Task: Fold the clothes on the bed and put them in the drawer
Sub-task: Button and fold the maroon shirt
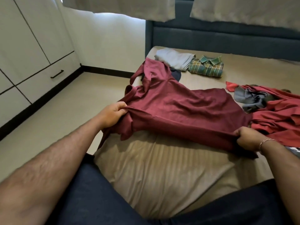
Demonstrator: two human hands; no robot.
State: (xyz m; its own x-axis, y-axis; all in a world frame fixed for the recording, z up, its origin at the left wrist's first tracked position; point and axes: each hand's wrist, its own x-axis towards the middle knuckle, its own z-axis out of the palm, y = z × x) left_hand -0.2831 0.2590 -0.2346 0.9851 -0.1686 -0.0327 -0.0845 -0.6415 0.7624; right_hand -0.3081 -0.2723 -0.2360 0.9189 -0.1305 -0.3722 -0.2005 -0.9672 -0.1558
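both hands, left hand (113, 113) and right hand (248, 138), pinched the near edge of the maroon shirt (178, 108), spread on the bed (162, 168). its far sleeve hung off the bed's edge, so a pull could drag it floorward.

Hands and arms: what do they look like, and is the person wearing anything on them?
Both forearms are bare, with no sleeves in view, and they are hairy. The left hand has nothing on it that shows. By the right hand, a thin bracelet of pale, pinkish colour circles the wrist. No gloves or watch show.
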